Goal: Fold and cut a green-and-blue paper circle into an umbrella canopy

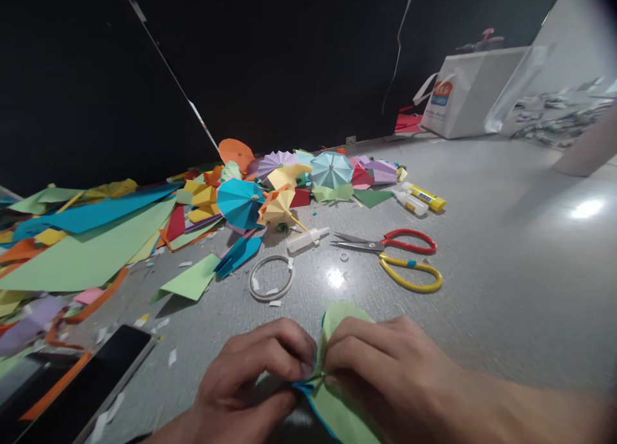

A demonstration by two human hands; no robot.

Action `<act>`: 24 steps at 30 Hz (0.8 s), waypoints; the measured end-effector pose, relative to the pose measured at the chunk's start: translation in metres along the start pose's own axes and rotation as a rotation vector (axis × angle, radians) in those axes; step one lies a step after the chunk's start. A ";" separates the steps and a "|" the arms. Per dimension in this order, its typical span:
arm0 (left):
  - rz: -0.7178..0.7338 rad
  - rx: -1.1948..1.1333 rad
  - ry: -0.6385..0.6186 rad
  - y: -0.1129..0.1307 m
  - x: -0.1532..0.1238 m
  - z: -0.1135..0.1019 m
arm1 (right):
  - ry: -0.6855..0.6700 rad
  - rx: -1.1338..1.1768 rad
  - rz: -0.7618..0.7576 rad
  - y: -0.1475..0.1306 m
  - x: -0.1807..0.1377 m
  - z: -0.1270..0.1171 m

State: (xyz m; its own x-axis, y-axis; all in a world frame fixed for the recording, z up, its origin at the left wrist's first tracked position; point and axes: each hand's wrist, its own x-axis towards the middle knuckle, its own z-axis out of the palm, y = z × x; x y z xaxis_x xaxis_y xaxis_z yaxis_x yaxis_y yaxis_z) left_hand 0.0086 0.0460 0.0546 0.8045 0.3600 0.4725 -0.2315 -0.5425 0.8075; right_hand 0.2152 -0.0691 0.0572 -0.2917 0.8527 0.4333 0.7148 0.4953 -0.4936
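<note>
The left hand has its fingertips bent in close, pinching the paper by its folded middle, low in the center of the frame. The right hand has its fingers curled nearly closed on the same paper, just beside them. The paper is green with blue at its edge. It looks very light and thin, easy to bend but able to keep a crease, and a hard tug could tear it. The bunched middle seems the best place to hold; the wide ends would likely crumple. Farther up lie a ring, a glue bottle and scissors, then a blue umbrella.
</note>
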 end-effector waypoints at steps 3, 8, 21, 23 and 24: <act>-0.051 0.015 0.000 0.001 -0.002 0.001 | -0.017 0.009 0.002 0.003 0.000 -0.002; -0.017 0.080 -0.068 0.004 -0.002 -0.001 | -0.054 0.046 -0.020 0.008 0.001 -0.001; 0.086 0.073 -0.040 -0.003 -0.003 -0.002 | -0.110 0.092 -0.050 0.018 -0.001 0.004; 0.090 0.056 -0.037 -0.004 -0.005 -0.003 | -0.127 0.097 -0.069 0.020 -0.001 0.004; 0.089 0.046 -0.039 -0.005 -0.006 -0.003 | -0.125 0.096 -0.080 0.020 -0.001 0.004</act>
State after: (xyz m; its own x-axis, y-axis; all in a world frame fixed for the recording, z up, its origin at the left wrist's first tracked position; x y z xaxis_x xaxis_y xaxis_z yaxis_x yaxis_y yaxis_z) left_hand 0.0034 0.0485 0.0488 0.8026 0.2798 0.5268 -0.2782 -0.6056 0.7456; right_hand 0.2274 -0.0590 0.0442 -0.4261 0.8211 0.3798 0.6238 0.5707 -0.5340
